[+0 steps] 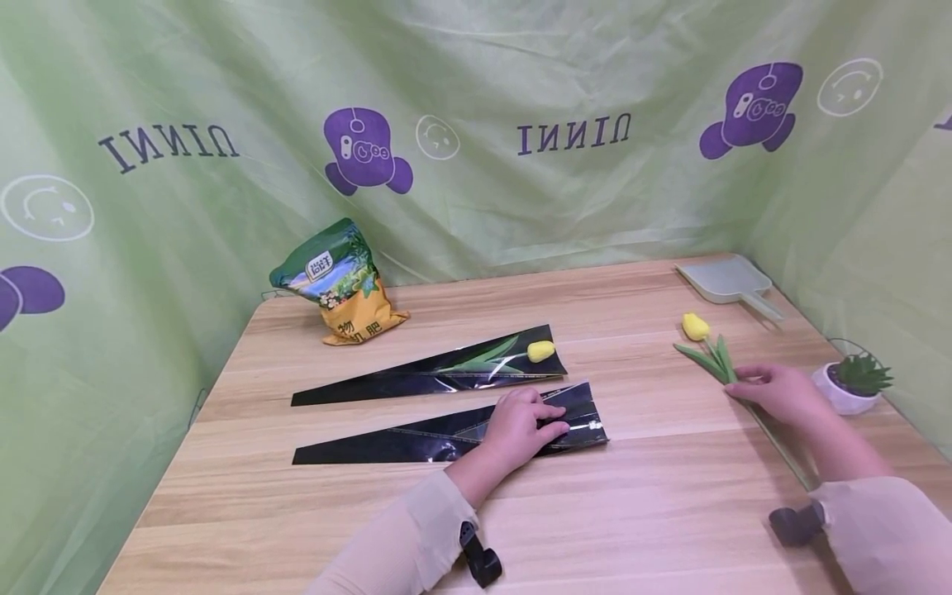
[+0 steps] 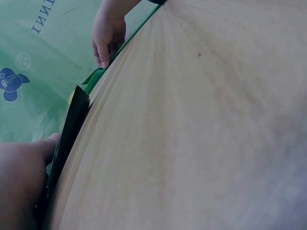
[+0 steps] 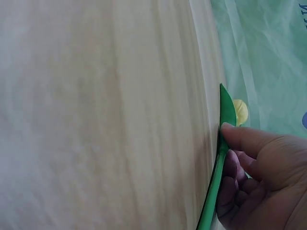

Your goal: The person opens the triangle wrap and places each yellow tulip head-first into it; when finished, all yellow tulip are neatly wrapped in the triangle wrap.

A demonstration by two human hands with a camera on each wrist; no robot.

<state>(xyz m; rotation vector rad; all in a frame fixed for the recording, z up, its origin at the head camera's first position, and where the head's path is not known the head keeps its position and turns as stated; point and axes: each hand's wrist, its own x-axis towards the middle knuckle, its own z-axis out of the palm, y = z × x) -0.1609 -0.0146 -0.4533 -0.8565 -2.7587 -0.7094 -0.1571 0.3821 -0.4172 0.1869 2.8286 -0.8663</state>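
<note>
A yellow artificial tulip (image 1: 720,361) with green leaves is held in my right hand (image 1: 781,398) at the right of the table. Thumb and fingers pinch it just below the leaves, and the long stem runs back toward my sleeve. My left hand (image 1: 521,426) rests on the wide end of the nearer black flower sleeve (image 1: 379,446), two fingers pointing right across it. In the left wrist view the thumb lies along this dark sleeve (image 2: 72,120). Behind it, a second black sleeve (image 1: 372,387) contains another yellow tulip (image 1: 540,352), its bloom at the wide end.
A green and yellow fertilizer bag (image 1: 353,289) stands at the back left. On the back right lies a pale dustpan (image 1: 725,279). A small succulent in a white pot (image 1: 848,395) is close beside my right wrist. Green printed curtains (image 1: 476,198) surround the wooden table (image 1: 632,504).
</note>
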